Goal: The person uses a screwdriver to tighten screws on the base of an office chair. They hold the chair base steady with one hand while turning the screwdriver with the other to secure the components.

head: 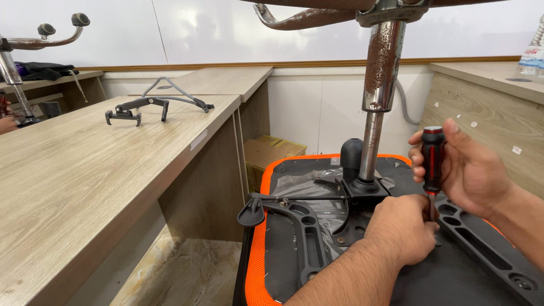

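An upturned office chair seat [259,249] with an orange mesh rim lies in front of me, its black underside plate and arm brackets [306,226] facing up. A rusty chrome gas column [378,85] rises from the seat mechanism [362,190]. My right hand [473,170] grips a screwdriver [432,158] with a red and black handle, held upright with its tip down on the seat plate. My left hand [399,226] rests by the screwdriver's shaft, fingers closed around its lower end.
A long wooden desk [85,181] runs along the left, carrying a loose black and grey chair part [153,105]. Cardboard boxes [272,153] sit under the desks. Another upturned chair base [34,39] stands far left. A wooden counter [493,96] with a plastic bottle [534,54] is at right.
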